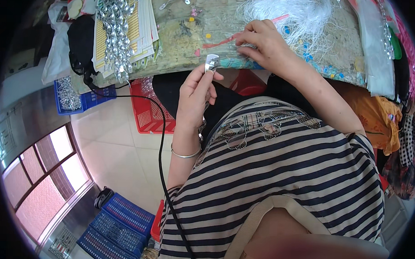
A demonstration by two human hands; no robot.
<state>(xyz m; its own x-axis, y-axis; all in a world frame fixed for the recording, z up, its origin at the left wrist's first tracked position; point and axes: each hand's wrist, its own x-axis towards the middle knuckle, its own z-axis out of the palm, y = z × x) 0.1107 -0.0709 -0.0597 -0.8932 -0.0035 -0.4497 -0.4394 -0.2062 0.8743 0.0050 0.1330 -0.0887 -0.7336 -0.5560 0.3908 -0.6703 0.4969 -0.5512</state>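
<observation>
My left hand (197, 95) pinches a small shiny silver ornament (212, 61) between thumb and fingers, just off the table's near edge. Below that hand, part of a silver chain or strand (201, 124) shows beside the wrist, partly hidden. My right hand (267, 47) hovers over the table to the right, fingers bent, with a gap between thumb and forefinger. I make out nothing held there. A thin red strip (219, 42) runs across the table and behind the right fingers. Close beyond that hand lies a loose heap of white thread (298, 14).
Twisted silver strands (117, 35) lie on yellow-lined cards (140, 31) at the left of the worn table (178, 41). A black cable (163, 141) hangs down on my left. Red (142, 113) and blue baskets (96, 94) stand below. Clear plastic sheets (377, 58) hang at the right.
</observation>
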